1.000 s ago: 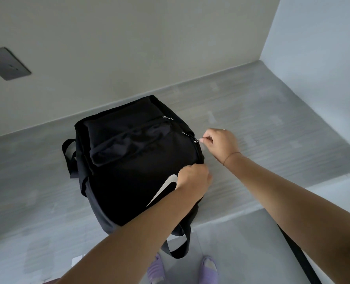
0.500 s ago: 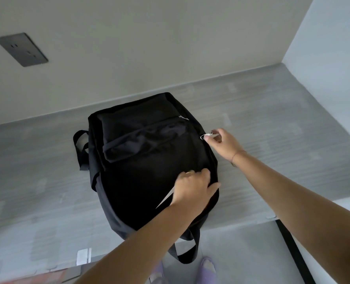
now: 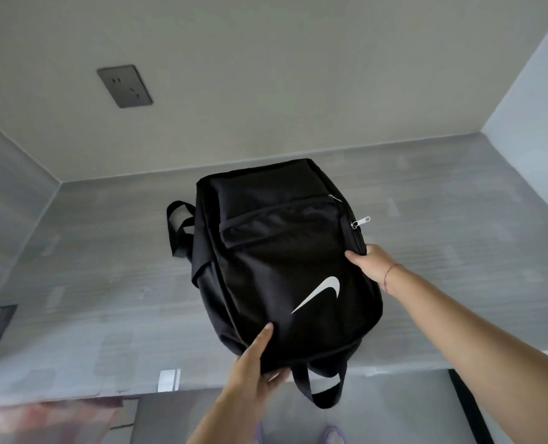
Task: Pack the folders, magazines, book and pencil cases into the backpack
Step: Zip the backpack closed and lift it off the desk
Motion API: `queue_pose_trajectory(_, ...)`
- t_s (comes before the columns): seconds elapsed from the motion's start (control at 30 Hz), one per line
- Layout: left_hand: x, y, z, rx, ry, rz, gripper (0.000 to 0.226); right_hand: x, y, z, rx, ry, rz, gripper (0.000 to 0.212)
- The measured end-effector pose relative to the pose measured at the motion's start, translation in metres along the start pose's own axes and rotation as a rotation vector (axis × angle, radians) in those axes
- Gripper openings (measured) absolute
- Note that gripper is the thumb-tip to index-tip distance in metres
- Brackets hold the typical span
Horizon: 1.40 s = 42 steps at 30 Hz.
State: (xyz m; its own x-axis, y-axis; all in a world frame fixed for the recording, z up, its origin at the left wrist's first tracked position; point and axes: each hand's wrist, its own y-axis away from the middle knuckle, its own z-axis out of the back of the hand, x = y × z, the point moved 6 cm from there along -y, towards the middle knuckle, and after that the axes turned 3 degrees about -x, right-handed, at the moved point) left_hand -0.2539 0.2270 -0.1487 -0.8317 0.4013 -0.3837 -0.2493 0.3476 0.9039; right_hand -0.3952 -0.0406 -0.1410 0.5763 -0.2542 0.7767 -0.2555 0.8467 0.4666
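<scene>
Left grip [image 3: 253, 363], right grip [image 3: 372, 262] (both curled)

wall socket [image 3: 124, 86] on back wall | grey tabletop [image 3: 106, 267] | white label [image 3: 169, 380] on its front edge

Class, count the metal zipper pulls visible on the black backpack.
2. One zipper pull juts from the backpack's right edge, above the right hand; a smaller one sits further up, by the pocket flap. Others may be hidden.

The backpack [image 3: 275, 267] lies on the counter [image 3: 458, 219], a wall socket [image 3: 124, 86] behind it to the left.
</scene>
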Motion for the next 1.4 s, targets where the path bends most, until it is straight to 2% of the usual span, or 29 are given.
queue_pose_trajectory(0.07,-0.007,-0.004,0.001,-0.037,0.065,-0.11,0.049,0.007,0.007,0.0,-0.011,0.017,0.005,0.026)
queue_pose_trajectory(0.2,-0.033,0.004,0.012,-0.099,0.107,-0.253,0.039,0.024,0.023,-0.004,0.004,0.004,0.015,0.025)
queue_pose_trajectory(0.5,-0.138,0.064,0.022,-0.057,0.089,-0.493,0.026,0.106,0.064,-0.006,0.064,-0.066,0.051,0.03)
queue_pose_trajectory(0.7,-0.257,0.115,0.013,-0.032,0.048,-0.657,0.019,0.174,0.099,-0.027,0.234,-0.337,0.022,0.019)
queue_pose_trajectory(0.8,-0.315,0.137,-0.005,-0.067,-0.098,-0.775,0.013,0.192,0.122,-0.046,0.306,-0.482,-0.091,0.012)
queue_pose_trajectory(0.87,-0.351,0.146,-0.022,-0.097,-0.239,-0.876,0.011,0.2,0.14,-0.064,0.357,-0.635,-0.158,0.018)
queue_pose_trajectory(0.93,-0.378,0.149,-0.042,-0.086,-0.358,-0.934,0.014,0.208,0.158,-0.085,0.413,-0.826,-0.236,0.021)
queue_pose_trajectory(1.03,-0.405,0.148,-0.077,0.027,-0.473,-0.924,0.019,0.225,0.169,-0.116,0.458,-1.138,-0.338,0.021)
queue_pose_trajectory(1.17,-0.401,0.159,-0.128,0.386,-0.571,-0.865,0.037,0.258,0.158,-0.135,0.389,-1.493,-0.367,0.025)
queue_pose_trajectory(1.2,-0.399,0.16,-0.131,0.371,-0.575,-0.934,0.046,0.264,0.154,-0.138,0.383,-1.541,-0.363,0.026)
queue_pose_trajectory(1.3,-0.382,0.166,-0.107,0.019,-0.544,-1.276,0.075,0.273,0.146,-0.147,0.393,-1.662,-0.381,0.03)
queue_pose_trajectory(1.33,-0.364,0.17,-0.099,-0.024,-0.518,-1.336,0.086,0.274,0.145,-0.15,0.399,-1.692,-0.371,0.032)
queue_pose_trajectory(1.4,-0.322,0.168,-0.088,0.025,-0.463,-1.337,0.106,0.277,0.148,-0.154,0.44,-1.672,-0.322,0.036)
